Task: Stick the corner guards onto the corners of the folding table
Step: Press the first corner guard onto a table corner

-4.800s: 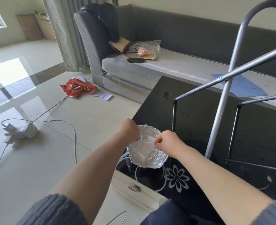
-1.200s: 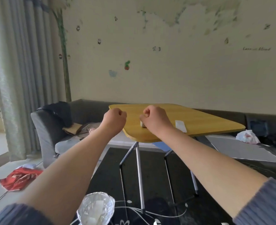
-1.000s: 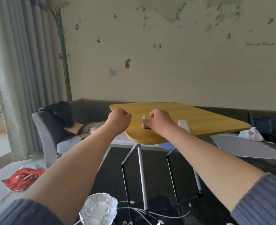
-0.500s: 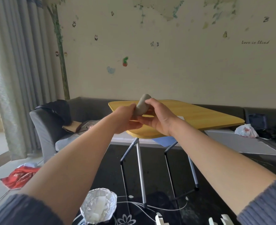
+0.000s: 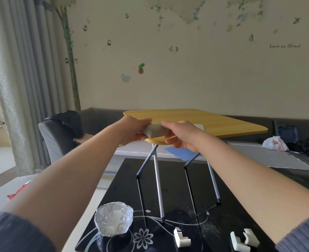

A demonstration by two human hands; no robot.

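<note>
A small folding table [image 5: 213, 120] with a yellow wooden top and metal legs stands on a black glass coffee table [image 5: 177, 179]. At its near corner both hands hold a whitish foam corner guard [image 5: 154, 131] against the corner. My left hand [image 5: 133, 130] grips the guard's left side. My right hand [image 5: 179, 134] grips its right side, fingers under the table edge. Three more white corner guards lie at the bottom: one [image 5: 180, 237] left, two [image 5: 238, 243] [image 5: 251, 237] right. A white strip [image 5: 199, 126] lies on the tabletop behind my right hand.
A foil bowl [image 5: 113, 220] with white pieces sits on the coffee table's near left. A grey sofa [image 5: 63, 135] runs behind, with a dark garment, a blue sheet [image 5: 181, 153] and a white plastic bag [image 5: 274, 143]. Curtains hang at the left; a red cloth [image 5: 17, 191] lies on the floor.
Both hands went from the foil bowl up to the folding table. Half a second ago the guard was held above the tabletop; now it is lower, at the near corner.
</note>
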